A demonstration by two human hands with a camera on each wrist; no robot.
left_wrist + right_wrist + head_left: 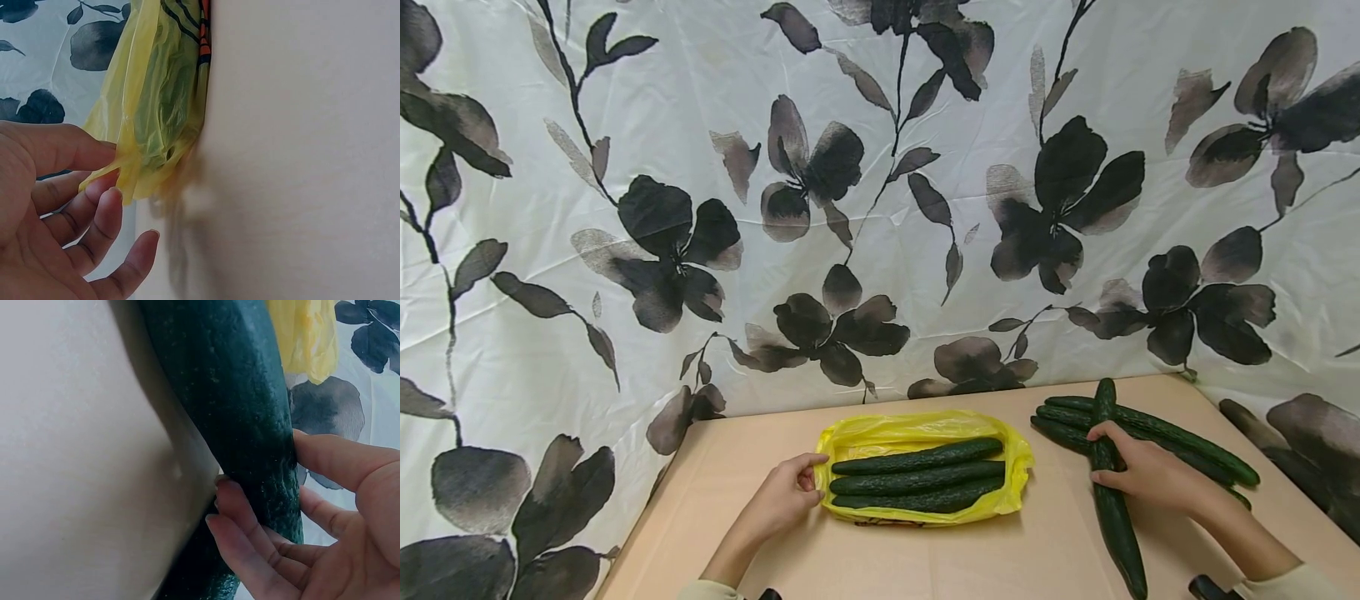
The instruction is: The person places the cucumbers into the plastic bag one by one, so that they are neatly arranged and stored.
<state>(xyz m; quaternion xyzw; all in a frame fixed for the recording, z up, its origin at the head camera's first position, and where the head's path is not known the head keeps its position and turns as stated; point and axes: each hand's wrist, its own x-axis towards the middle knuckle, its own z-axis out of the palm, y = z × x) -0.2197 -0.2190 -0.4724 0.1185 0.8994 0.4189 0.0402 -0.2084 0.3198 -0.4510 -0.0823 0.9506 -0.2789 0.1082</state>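
A yellow plastic bag (925, 421) lies mid-table with its mouth spread, and several dark green cucumbers (917, 460) rest side by side in it. My left hand (784, 493) pinches the bag's left edge between thumb and fingers; the left wrist view shows the thin plastic (128, 169) caught there. To the right, my right hand (1150, 471) grips another cucumber (1112, 508) around its middle. That cucumber points away from me, its far end over a loose pile of cucumbers (1187, 442). In the right wrist view, thumb and fingers wrap the held cucumber (231, 394).
The table (970, 558) has a pale tan top. Behind it and at its sides hangs a white cloth (940, 333) printed with dark flowers. Dark straps or devices (1210, 587) show near the wrists at the bottom edge.
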